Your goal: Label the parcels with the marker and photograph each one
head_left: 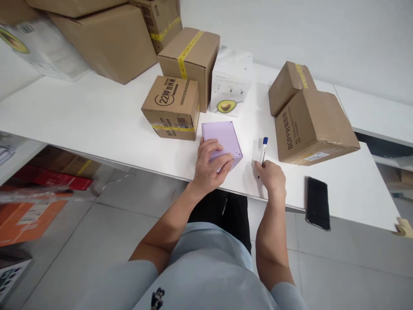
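A pale blue shirt (200, 275) ran off the lower edge. Beyond it, the lilac box (222, 132) sat on the smooth white desk (109, 116), its contents unseen, a near corner partly hidden by the left hand (209, 165), whose grip lay wide across the top. The right hand (271, 175) had a narrow grip around a slim, blue-ended marker (263, 150). Taped cardboard cartons (174, 101) stood farther out, some cut off above.

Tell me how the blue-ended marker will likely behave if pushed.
The marker in the right hand looks slim and rounded, so it would probably roll. Its straight barrel suggests stiffness, its thinness little weight.
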Demonstrator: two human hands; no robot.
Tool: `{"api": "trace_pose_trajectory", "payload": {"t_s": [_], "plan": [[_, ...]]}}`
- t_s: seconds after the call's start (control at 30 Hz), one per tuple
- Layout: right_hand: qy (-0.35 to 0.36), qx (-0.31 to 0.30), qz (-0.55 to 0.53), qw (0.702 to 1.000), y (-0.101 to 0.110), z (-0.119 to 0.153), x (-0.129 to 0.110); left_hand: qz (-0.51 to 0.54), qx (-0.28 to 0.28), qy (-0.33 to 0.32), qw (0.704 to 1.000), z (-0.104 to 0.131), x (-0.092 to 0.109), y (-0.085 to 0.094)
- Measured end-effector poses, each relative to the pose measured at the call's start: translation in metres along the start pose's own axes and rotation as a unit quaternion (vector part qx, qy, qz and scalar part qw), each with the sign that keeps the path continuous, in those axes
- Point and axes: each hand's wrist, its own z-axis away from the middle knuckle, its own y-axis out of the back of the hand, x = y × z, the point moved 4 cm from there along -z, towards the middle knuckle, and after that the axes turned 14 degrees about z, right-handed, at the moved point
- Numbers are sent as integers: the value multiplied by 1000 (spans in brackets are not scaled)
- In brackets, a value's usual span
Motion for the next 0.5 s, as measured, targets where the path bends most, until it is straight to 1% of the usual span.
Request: {"api": "trace_pose_trajectory", "payload": {"t_s": [0.07,0.13,0.2,0.23,0.3,0.37,0.4,0.43,0.47,0.5], "plan": [[-11,-22,23,999,-6,-3,0,11,2,0,1000,0,0,0],[-18,-29,24,999,-8,-2,3,13,8,-10,1000,-1,2,1],[-32,-26,-1,999,-8,3,13,10,12,-23,1000,-1,3,2],[-48,-15,-21,999,-6,8,22,6,12,-27,1000,-1,3,3],[-97,45,-55,993,-1,19,47,-7,7,-26,1000,-2,3,3],[-169,143,-50,974,4,31,80,-21,1,-22,1000,-2,3,2],[-209,175,-34,961,5,36,97,-23,1,-22,999,-2,3,2],[-249,184,-21,951,3,40,114,-19,5,-25,1000,-2,3,2],[-278,166,-10,946,-2,42,130,-11,12,-29,999,-2,3,2],[-297,130,-1,946,-7,42,143,-1,18,-34,999,-2,4,2]]}}
